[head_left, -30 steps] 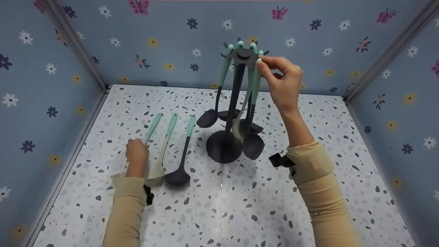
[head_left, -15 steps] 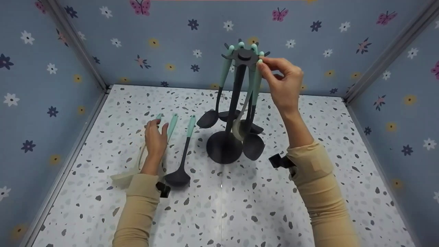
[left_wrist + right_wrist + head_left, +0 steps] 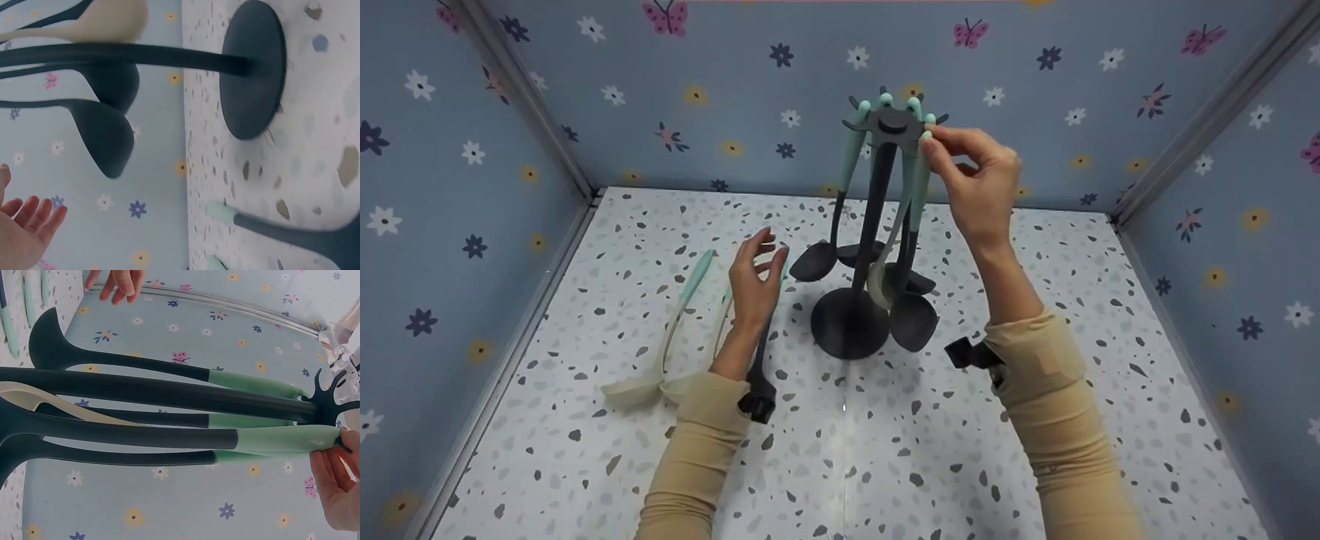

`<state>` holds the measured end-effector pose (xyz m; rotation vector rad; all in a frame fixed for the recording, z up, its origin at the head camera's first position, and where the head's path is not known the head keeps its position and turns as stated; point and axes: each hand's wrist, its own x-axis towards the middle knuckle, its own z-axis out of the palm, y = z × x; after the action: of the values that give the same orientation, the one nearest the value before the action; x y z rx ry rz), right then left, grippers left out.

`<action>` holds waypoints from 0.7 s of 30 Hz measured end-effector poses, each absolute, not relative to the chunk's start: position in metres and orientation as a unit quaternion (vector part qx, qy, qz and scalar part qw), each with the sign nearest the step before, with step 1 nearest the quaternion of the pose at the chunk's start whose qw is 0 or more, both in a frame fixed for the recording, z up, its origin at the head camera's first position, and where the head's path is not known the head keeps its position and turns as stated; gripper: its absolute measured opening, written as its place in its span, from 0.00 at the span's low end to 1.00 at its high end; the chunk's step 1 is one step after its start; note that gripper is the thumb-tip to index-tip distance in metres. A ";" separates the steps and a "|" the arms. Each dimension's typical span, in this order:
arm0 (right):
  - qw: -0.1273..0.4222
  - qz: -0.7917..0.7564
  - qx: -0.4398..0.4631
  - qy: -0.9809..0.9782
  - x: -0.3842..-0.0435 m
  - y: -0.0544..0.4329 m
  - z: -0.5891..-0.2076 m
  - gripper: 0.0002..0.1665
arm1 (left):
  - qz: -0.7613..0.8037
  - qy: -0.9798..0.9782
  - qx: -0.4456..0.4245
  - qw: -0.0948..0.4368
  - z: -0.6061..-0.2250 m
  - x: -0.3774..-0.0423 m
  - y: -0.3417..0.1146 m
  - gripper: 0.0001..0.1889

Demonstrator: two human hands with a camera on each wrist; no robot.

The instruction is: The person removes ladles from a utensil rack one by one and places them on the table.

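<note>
My right hand [image 3: 979,176] pinches the top of the mint handle of a black spatula [image 3: 913,321], its broad head low beside the pole. The handle's end is at a hook of the black utensil stand [image 3: 829,334]. In the right wrist view, fingers and thumb hold the mint handle [image 3: 287,439] at its tip. My left hand [image 3: 754,289] is held above the table with fingers loosely bent and nothing in them. It overlaps the mint handles of a black ladle [image 3: 760,369] and a cream ladle [image 3: 679,386]. Another cream ladle [image 3: 634,390] lies farther left.
Several other mint-handled utensils hang around the stand, among them a black one [image 3: 814,260] on its left and a cream one [image 3: 879,283]. A blue flowered wall [image 3: 735,90] closes off the back, with side walls left and right of the speckled table [image 3: 885,450].
My left hand has let go of the leftmost cream ladle, opened, and moved right and away across the handles toward the black ladle. My right hand keeps its pinch in the same place.
</note>
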<state>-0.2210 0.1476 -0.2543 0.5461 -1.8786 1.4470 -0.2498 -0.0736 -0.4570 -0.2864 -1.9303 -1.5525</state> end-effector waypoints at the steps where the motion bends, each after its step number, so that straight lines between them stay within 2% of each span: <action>1: 0.348 0.556 0.213 -0.724 -0.221 0.148 -0.255 0.08 | -0.595 -0.729 -0.116 0.317 -0.452 -0.248 -0.069 0.19; 7: 0.346 0.561 0.210 -0.722 -0.220 0.148 -0.254 0.08 | -0.620 -0.708 -0.163 0.296 -0.429 -0.238 -0.049 0.20; 21: 0.340 0.573 0.204 -0.718 -0.220 0.147 -0.255 0.07 | -0.673 -0.675 -0.211 0.217 -0.425 -0.255 -0.026 0.18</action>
<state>-0.2203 0.1471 -0.2546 0.5299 -1.8681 1.4910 -0.2551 -0.0258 -0.4247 -0.5835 -1.8708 -1.8648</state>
